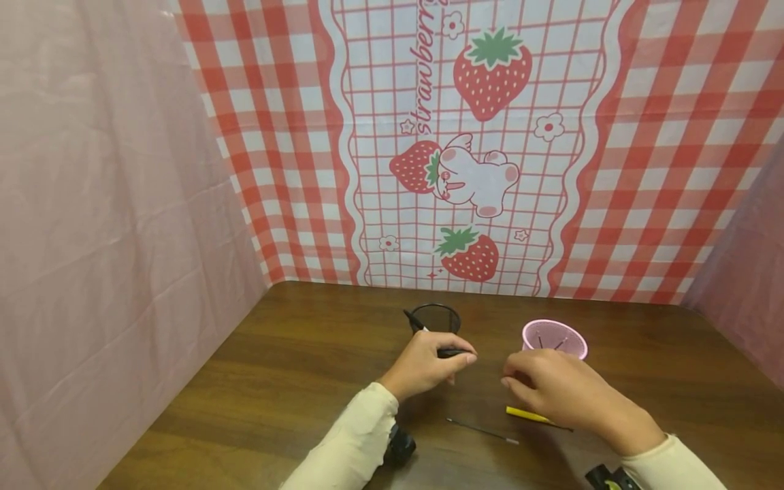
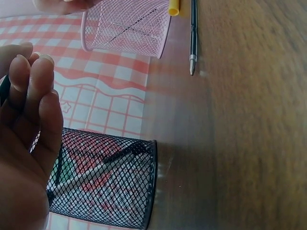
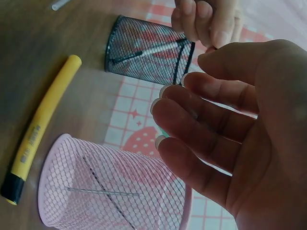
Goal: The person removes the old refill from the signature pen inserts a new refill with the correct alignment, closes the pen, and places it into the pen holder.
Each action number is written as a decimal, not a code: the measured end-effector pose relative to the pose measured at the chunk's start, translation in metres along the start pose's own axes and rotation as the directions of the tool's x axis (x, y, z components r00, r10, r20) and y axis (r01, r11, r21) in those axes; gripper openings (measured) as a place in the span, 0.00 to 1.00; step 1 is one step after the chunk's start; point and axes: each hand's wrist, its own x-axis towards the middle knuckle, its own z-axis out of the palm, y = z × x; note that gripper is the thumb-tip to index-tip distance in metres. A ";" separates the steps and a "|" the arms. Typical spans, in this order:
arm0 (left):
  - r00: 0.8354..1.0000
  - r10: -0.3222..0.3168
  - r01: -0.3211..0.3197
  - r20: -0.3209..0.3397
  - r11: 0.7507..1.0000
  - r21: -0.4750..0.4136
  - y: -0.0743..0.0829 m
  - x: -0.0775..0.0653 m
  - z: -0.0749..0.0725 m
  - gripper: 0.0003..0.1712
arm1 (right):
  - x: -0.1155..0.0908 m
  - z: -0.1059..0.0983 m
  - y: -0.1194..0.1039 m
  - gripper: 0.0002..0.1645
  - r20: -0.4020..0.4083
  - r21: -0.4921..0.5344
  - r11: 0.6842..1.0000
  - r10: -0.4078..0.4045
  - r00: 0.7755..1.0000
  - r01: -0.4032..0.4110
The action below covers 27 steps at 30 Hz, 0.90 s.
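Nearest us, 2 cream sleeves (image 1: 349, 439) reach in over the brown tabletop (image 1: 233, 401), each with a dark device at the wrist. Just past them a thin refill (image 1: 482, 431) lies on the wood, metal tip toward our left, pale end toward our right. Beside it, partly below the right hand (image 1: 557, 384), we see a yellow barrel (image 3: 45, 110) with a black end.

Above the wood, the left hand (image 1: 429, 357) pinches a slim dark piece (image 1: 452, 352) between thumb and fingers (we cannot tell whether it is a whole pen or a part of it). The right hand hangs near it with fingers loosely bent, thumb and forefinger apart.

Behind the left hand stands a black mesh cup (image 2: 120, 206), a black-and-white pen (image 2: 96, 175) leaning inside. Behind the right hand we find a pink mesh cup (image 3: 153, 211) with 2 thin sticks (image 3: 103, 189) crossing in it.

Farthest off, beyond the tabletop's edge, hangs a red-and-white checked cloth (image 1: 294, 136) printed with strawberries; a pink curtain (image 1: 122, 204) hangs at our left.
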 end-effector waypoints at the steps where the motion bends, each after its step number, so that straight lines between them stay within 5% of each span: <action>1: 1.000 -0.008 0.008 -0.002 1.000 0.003 0.000 0.000 0.000 0.06 | 0.000 -0.001 0.001 0.10 -0.005 -0.005 1.000 0.006 1.000 -0.006; 12: 0.999 -0.035 0.036 -0.022 0.999 0.010 0.027 -0.004 -0.002 0.05 | 0.001 -0.013 0.008 0.09 -0.067 -0.040 0.998 0.052 0.996 -0.055; 20: 0.999 -0.041 0.041 -0.025 0.999 0.005 0.028 -0.004 -0.002 0.08 | 0.003 -0.022 0.013 0.16 -0.088 -0.045 0.994 0.092 0.992 -0.096; 27: 0.999 -0.031 0.032 -0.025 0.999 0.021 0.033 -0.005 -0.004 0.05 | 0.004 -0.026 0.020 0.13 -0.126 -0.050 0.992 0.107 0.986 -0.114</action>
